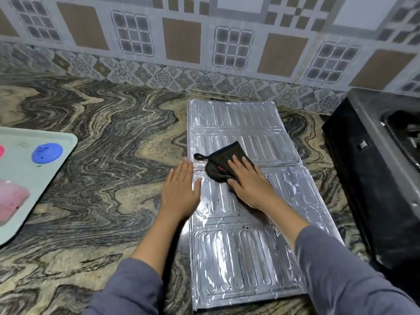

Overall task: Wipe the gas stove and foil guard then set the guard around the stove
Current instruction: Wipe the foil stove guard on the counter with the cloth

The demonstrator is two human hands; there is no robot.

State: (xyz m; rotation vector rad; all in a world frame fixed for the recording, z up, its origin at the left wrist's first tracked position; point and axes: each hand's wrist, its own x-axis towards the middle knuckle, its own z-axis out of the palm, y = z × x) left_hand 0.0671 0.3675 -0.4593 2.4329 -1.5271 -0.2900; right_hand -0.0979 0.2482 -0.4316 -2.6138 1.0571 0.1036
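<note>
The foil guard (238, 246) lies flat and unfolded on the swirl-patterned granite countertop (91, 189). It runs from the middle of the frame down towards the lower centre, with its ribbed silver panels facing up. A few dark specks show on the panels near the middle.

The right hand (250, 180) rests palm down on a black cloth (223, 160) at the centre of the frame. Its fingers are straight and spread, pressing the cloth onto the guard rather than curling round it. The cloth's small loop sticks out to the left.

Just left of centre, the left hand (181, 187) lies flat with its fingers straight and together. It straddles the guard's left edge, its thumb on the foil, and holds nothing. Both forearms wear grey sleeves.

The black gas stove (368, 155) stands at the right edge of the frame, near the guard but apart from it. At the left edge a pale green tray (34, 178) carries a blue blob (47, 153) and a pink lump (11, 201). A patterned tiled wall (181, 42) fills the top of the frame.
</note>
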